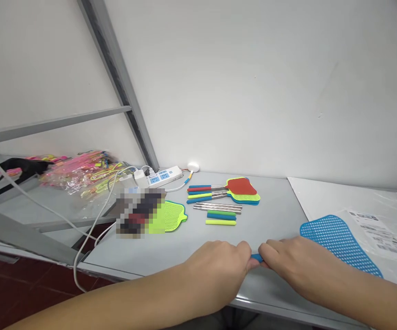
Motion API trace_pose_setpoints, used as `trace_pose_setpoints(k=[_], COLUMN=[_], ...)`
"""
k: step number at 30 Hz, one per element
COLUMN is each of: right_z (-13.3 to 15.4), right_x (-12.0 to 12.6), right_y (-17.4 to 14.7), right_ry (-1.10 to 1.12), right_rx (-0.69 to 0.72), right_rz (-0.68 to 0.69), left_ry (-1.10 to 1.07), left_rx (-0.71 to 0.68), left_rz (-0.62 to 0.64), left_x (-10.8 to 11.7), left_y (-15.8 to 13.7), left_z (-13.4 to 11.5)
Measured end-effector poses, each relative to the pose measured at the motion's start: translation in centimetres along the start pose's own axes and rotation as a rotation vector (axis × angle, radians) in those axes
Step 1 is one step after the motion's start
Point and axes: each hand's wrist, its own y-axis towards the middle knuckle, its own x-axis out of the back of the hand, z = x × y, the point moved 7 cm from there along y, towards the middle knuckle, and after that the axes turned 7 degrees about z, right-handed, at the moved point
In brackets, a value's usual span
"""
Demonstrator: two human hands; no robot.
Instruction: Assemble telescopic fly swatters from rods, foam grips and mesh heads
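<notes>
Both of my hands are closed close together above the front of the grey table. My left hand (219, 270) grips a blue fly swatter handle (257, 257), of which only a short piece shows between the fists. My right hand (287, 261) is wrapped round the same blue piece from the other side. Beyond my right wrist a blue perforated fly swatter head (339, 240) sticks out; its join to the handle is hidden by my hand and forearm. Several assembled fly swatters (242, 185) with coloured grips lie stacked farther back, beside metal rods (217, 207) and loose coloured handle sleeves (220, 222).
A yellow-green swatter head (175, 216) lies to the left, next to a pixelated patch. Behind it are a power strip (165, 176) and white cables. Plastic-wrapped bundles (84, 174) lie beyond the metal frame (122, 87). A white labelled package (370, 215) lies at right.
</notes>
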Motion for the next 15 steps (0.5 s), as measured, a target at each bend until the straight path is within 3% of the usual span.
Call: trace_pose_setpoints(k=[5,10,13,15], right_z=[-0.1,0.5,0.3,-2.0], right_x=[1.0,1.1,0.9,0.7], right_y=[-0.8,-0.6,-0.7,-1.9], right_ry=[-0.158,-0.196,-0.188,-0.129], right_rx=[0.018,0.043,0.083,0.063], right_rz=[-0.121,-0.173,-0.190,-0.234], left_ry=[-0.508,-1.160,-1.489,-1.592], left_rx=[0.016,0.093,0.108,0.131], left_rz=[0.121,0.542,0.687,0.759], left_x=[-0.1,-3.2,-4.5,-5.2], left_y=[-0.6,-0.5,-0.8,-1.5], left_z=[0.7,0.3,-0.2,0.7])
